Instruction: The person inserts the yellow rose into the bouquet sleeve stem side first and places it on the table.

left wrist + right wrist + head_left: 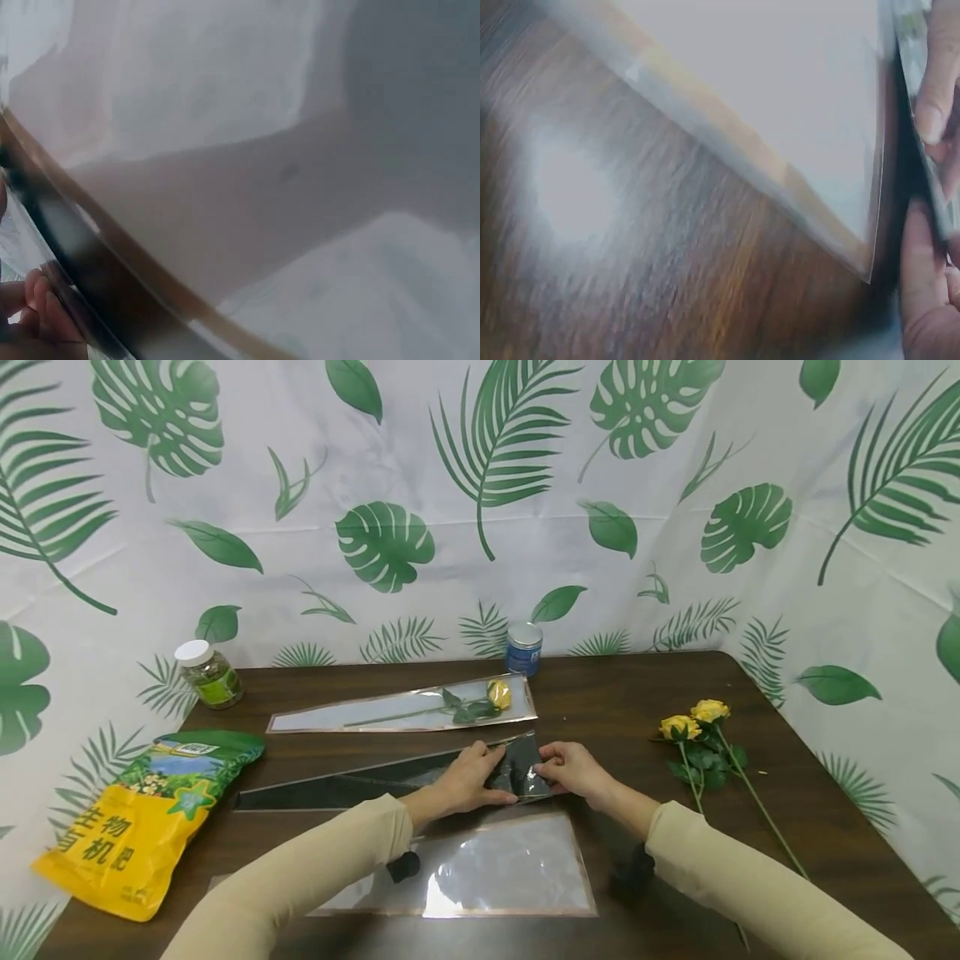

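One glossy black tapered sleeve; right grip pinches edge, left grip spread atop.

Glossy plastic: black sleeve, near white sleeve, yellow bag at left. The table is smooth wood-grain; the far backdrop is probably matt cloth.

Long, plain cream fabric left sleeve and matching right sleeve, fairly close-fitting, lightly creased, taper toward ends. Left hand, right hand both bare.
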